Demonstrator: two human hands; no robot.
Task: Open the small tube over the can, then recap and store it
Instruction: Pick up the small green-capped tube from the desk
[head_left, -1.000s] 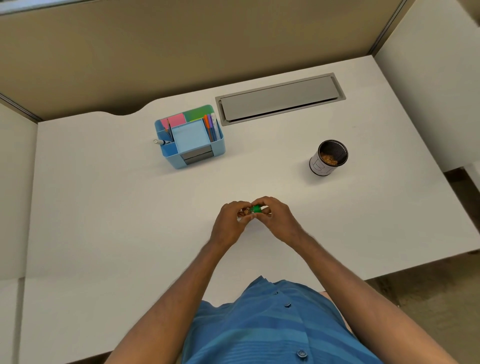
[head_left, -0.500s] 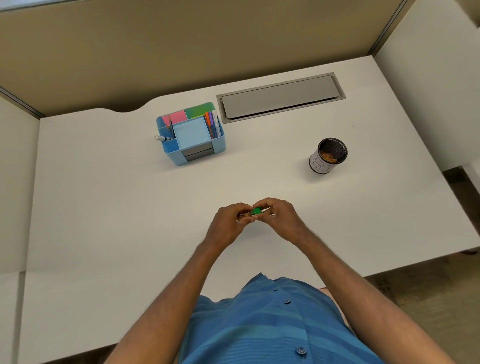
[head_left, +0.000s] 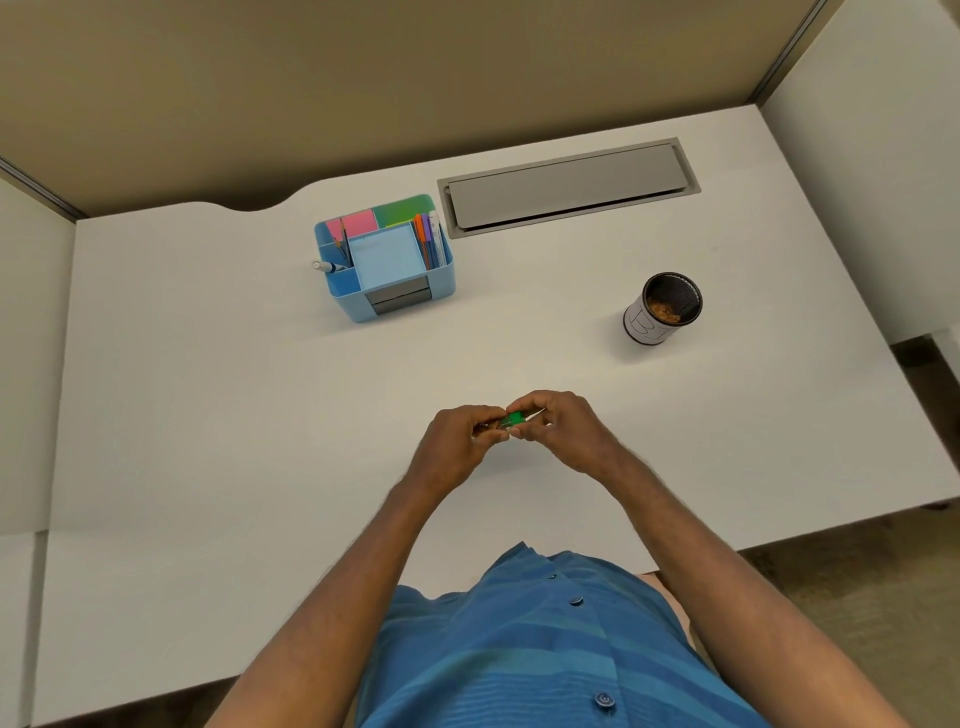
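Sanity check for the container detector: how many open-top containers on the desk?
2. The can stands on the desk's right, away from both hands. The blue organizer sits left of the grey hatch. No others show; none seems hidden.

Organizer (head_left: 387, 270) back-left on counter (head_left: 208, 415), cable hatch (head_left: 569, 186) behind-right of it, can (head_left: 662, 307) right; both hands (head_left: 457, 447) near-centre, possibly above counter, around tube (head_left: 514, 419).

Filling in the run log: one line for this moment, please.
left hand: holds small tube | right hand: on same tube | place: above desk, not over can | cap: cannot tell
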